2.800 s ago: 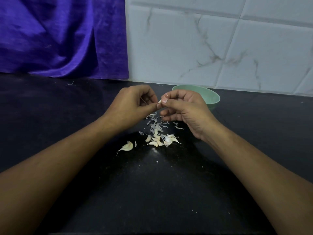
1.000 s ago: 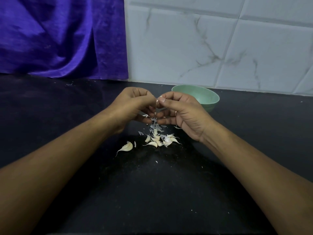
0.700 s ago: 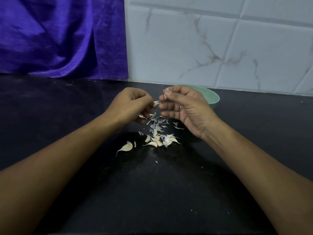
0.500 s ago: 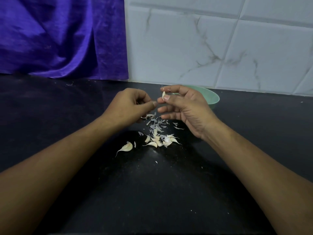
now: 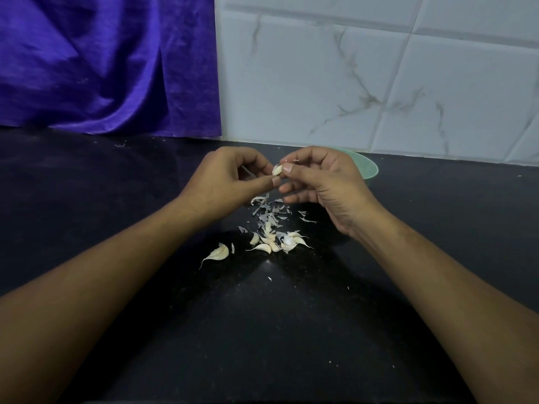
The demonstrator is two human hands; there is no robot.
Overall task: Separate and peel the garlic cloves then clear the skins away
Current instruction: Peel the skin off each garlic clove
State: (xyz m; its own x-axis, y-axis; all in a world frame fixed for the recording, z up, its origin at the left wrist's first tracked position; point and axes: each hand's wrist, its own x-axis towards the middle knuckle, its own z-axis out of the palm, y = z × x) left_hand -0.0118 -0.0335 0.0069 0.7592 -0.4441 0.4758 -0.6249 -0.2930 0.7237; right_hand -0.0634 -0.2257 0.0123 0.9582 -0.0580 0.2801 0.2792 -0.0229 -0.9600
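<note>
A small pale garlic clove (image 5: 276, 170) is held in the air between both hands, above the black counter. My left hand (image 5: 224, 182) pinches its lower end with thumb and fingertips. My right hand (image 5: 323, 182) pinches its right side, other fingers loosely curled. Below them lies a scatter of thin garlic skins (image 5: 268, 212). Nearer to me sits a small heap of garlic cloves (image 5: 277, 242), and one larger clove (image 5: 218, 253) lies apart to its left.
A pale green bowl (image 5: 369, 170) stands behind my right hand, mostly hidden by it. A purple cloth (image 5: 108, 65) hangs at the back left, and a white marbled tile wall (image 5: 379, 77) runs behind the black counter (image 5: 262, 330).
My hands drew slightly apart, the right one lifting the clove, and have come together again on it. Bits of skin have dropped onto the scatter below.
</note>
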